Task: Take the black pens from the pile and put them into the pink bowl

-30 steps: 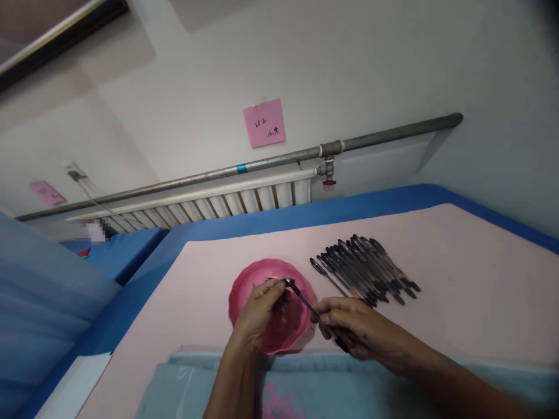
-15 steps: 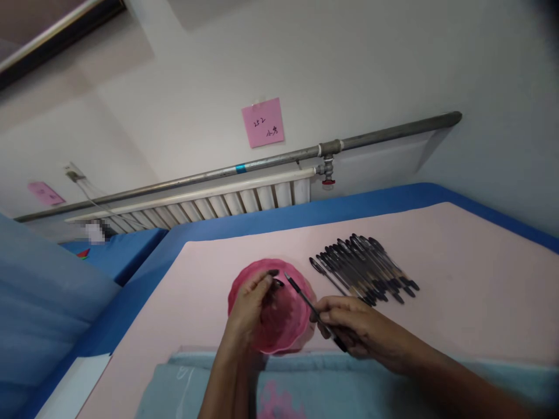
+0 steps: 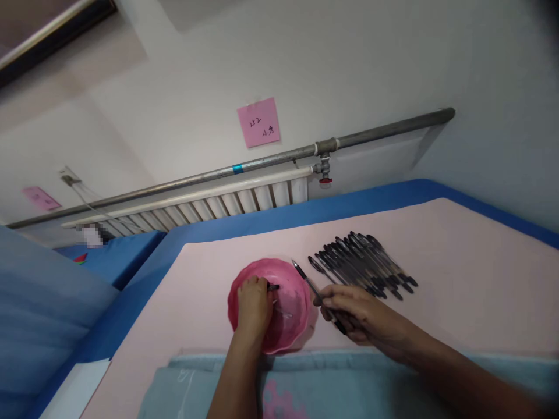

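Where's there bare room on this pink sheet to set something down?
On the flat pale pink sheet, right of the clustered black-and-clear pens, and left of the scalloped pink bowl. It's crowded between bowl and pens, where the right hand holds an uncapped black-and-clear pen, and at the bowl, under the left hand.

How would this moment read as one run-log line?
left hand: in pink bowl, grip hidden | right hand: holds uncapped pen | other pens: on pale pink surface, right of bowl

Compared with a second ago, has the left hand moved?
Yes. Judged against the pink bowl, the left hand has moved leftward in the picture, away from the pen in the right hand.
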A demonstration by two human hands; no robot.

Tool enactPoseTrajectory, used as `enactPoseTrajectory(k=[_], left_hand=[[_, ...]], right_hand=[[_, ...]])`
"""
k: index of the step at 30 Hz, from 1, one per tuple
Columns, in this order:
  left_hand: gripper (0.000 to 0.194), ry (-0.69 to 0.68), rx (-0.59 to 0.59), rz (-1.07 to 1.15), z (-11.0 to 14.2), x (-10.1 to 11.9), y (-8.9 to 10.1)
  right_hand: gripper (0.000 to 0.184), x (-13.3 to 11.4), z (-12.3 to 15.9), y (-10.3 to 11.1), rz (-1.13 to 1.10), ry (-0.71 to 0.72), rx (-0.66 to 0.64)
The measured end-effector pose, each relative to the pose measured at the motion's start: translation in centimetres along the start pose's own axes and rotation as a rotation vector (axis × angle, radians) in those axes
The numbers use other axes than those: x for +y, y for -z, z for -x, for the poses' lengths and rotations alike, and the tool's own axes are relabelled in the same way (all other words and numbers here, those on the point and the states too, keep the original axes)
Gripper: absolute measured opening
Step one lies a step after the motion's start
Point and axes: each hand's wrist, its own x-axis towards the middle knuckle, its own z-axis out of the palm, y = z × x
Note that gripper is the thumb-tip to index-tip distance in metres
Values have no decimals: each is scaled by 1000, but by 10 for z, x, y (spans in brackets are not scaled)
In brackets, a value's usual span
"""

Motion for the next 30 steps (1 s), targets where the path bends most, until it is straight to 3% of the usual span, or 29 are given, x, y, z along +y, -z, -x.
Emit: enactPoseTrajectory(k=[5,10,13,20,30], left_hand=[[25,17,51,195,2,2,10],[27,145,-81,1079,10,9,19],[28,214,-118,1337,13,14,23],[29,282,-110,1455,14,17,29],[27,227,-146,1466,13,14,27]], right_hand=[[16,2,-3,2,-9,6,-3],[18,5,-7,4,-54,19,11],[20,5,-7,4,-69,17,10],[21,9,-10,8,-22,20,-8],[19,21,-20,13,-16,27,-49]])
